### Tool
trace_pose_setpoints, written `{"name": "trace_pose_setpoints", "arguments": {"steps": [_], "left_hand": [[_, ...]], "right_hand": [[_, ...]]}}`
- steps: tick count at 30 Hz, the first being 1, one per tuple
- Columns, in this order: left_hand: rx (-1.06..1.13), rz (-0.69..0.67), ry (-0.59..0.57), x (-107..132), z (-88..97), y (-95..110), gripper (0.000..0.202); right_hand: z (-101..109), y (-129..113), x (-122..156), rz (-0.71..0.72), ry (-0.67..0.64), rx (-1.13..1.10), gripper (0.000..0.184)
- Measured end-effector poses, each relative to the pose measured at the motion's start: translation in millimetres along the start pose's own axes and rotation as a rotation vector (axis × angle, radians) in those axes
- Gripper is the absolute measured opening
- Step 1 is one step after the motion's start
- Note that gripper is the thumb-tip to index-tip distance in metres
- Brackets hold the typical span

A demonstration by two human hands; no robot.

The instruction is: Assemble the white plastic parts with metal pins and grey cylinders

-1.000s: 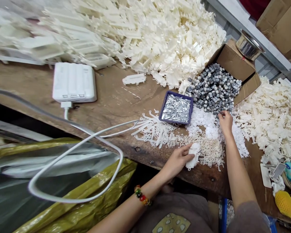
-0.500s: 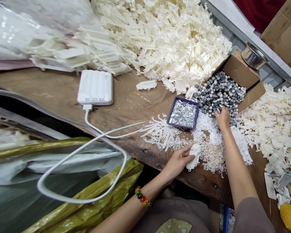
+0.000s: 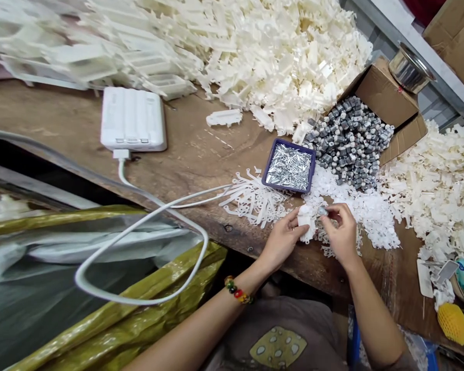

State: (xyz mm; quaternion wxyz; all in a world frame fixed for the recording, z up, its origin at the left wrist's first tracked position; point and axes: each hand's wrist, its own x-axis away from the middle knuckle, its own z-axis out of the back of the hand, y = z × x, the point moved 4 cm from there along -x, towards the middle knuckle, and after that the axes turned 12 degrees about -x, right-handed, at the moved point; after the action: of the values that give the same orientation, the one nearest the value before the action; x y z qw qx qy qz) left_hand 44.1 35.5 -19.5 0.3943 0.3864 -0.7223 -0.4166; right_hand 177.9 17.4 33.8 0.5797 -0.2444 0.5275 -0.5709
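My left hand (image 3: 282,239) is closed round a white plastic part (image 3: 304,221) near the front edge of the wooden bench (image 3: 185,149). My right hand (image 3: 340,232) pinches a small grey metal piece (image 3: 322,210) right beside that part, fingertips almost touching it. Both hands hover over a scatter of tiny white plastic bits (image 3: 367,216). Just beyond them sits a small purple tray (image 3: 290,167) of shiny metal pins, and behind that a cardboard box (image 3: 386,103) spilling grey cylindrical pieces (image 3: 350,139).
Large heaps of cream plastic parts (image 3: 278,51) cover the back and right (image 3: 436,190) of the bench. A white power bank (image 3: 133,118) with a looping white cable (image 3: 147,226) lies at left. A steel bowl (image 3: 410,67) stands behind the box. Yellow-green bags (image 3: 100,304) sit below the bench.
My right hand came back from the grey pieces by the box with one small grey piece and now meets my left hand, which has lifted the white part slightly.
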Motion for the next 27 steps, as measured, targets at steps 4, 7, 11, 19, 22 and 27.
{"name": "trace_pose_setpoints", "arguments": {"steps": [4, 7, 11, 19, 22, 27], "left_hand": [[-0.088, -0.078, 0.076, 5.7, -5.7, 1.5, 0.064], [-0.136, -0.103, 0.127, 10.4, -8.9, 0.8, 0.064], [-0.107, 0.001, 0.102, 9.4, -7.7, -3.7, 0.063], [0.006, 0.314, -0.186, 12.3, -25.3, -0.7, 0.039], [-0.034, 0.348, -0.231, 17.2, -31.9, -1.7, 0.045], [0.014, 0.288, -0.237, 16.1, -28.7, 0.3, 0.051]], "right_hand": [[-18.5, -15.0, 35.5, 0.172, 0.1, 0.171, 0.006], [-30.0, -10.3, 51.9, 0.233, 0.127, 0.24, 0.014], [-19.0, 0.8, 58.6, 0.239, 0.065, 0.252, 0.013], [183.6, 60.8, -72.0, -0.014, 0.438, 0.532, 0.015], [209.6, 78.0, -110.7, -0.007, 0.319, 0.538, 0.02], [219.3, 71.4, -102.8, 0.016, 0.261, 0.534, 0.027]]}}
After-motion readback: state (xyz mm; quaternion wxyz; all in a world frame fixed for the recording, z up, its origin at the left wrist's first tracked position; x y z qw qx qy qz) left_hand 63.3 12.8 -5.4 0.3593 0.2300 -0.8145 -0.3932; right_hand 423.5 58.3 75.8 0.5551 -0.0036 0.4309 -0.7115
